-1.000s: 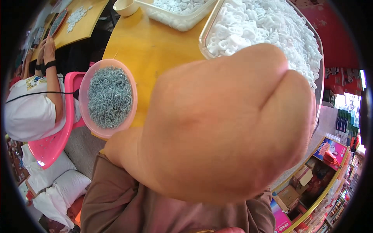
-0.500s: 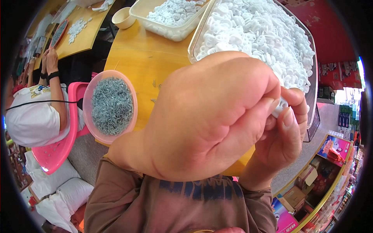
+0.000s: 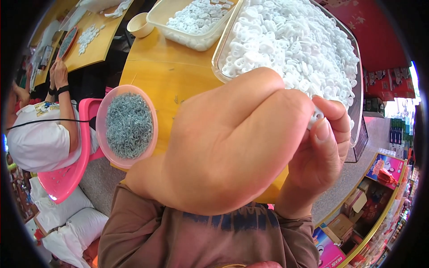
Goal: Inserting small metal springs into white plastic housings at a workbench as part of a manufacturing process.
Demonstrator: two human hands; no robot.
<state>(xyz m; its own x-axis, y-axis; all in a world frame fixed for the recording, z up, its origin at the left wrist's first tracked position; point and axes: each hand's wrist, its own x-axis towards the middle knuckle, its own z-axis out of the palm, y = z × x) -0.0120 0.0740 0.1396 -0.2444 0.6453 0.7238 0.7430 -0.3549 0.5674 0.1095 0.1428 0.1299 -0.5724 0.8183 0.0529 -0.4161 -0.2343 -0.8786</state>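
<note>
A small white plastic piece with round holes (image 3: 317,117) is pinched between the thumb and forefinger of my right hand (image 3: 322,154). My left hand (image 3: 232,143) is raised close to the camera and curled shut, its far end against that piece. Its fingertips are turned away, so anything they grip is hidden. Left of my left wrist, a pink round bowl (image 3: 101,129) holds a heap of small grey metal screws (image 3: 128,126). Past my hands, a large tray (image 3: 218,57) is heaped with similar white pieces (image 3: 290,42).
On the yellow table (image 3: 152,62), a clear tub (image 3: 178,36) of white pieces stands at the back beside a cream cup (image 3: 140,26). A few loose screws lie near the bowl. At left, a person (image 3: 42,134) sits on a pink chair (image 3: 71,176). A glass case (image 3: 357,210) is lower right.
My left hand has rolled over, so its thumb and fingers no longer show. My right hand has shifted slightly left with the white piece still in its pinch.
</note>
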